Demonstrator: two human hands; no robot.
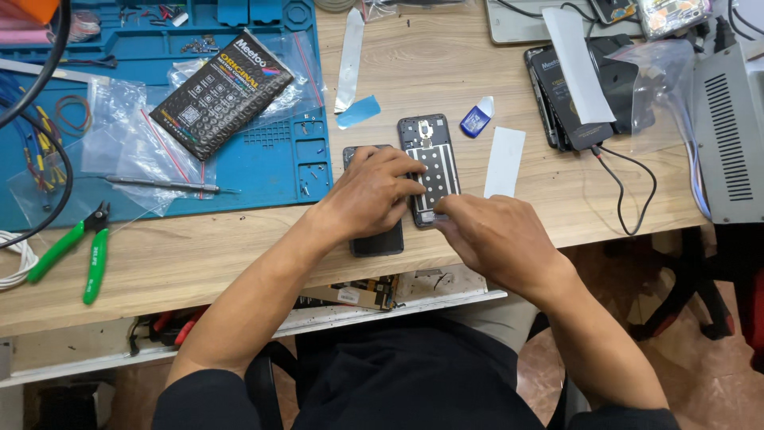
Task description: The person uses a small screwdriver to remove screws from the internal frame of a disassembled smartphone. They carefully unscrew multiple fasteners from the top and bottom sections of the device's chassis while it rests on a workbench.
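Observation:
An opened phone body (430,163) lies back-up on the wooden table (239,247), its inner frame and white-dotted plate showing. My left hand (370,195) rests its fingertips on the left edge of that body and covers most of a dark flat phone panel (378,240) lying beside it. My right hand (497,239) has its fingers pinched together at the lower end of the phone body; what is between the fingertips is hidden.
A blue work mat (270,159) holds a black printed box (219,94) in a clear bag and a thin screwdriver (163,185). Green-handled cutters (79,251) lie at the left. White strips (504,162), a small blue packet (476,121), stacked black boxes (569,95) and a grey unit (728,135) are at the right.

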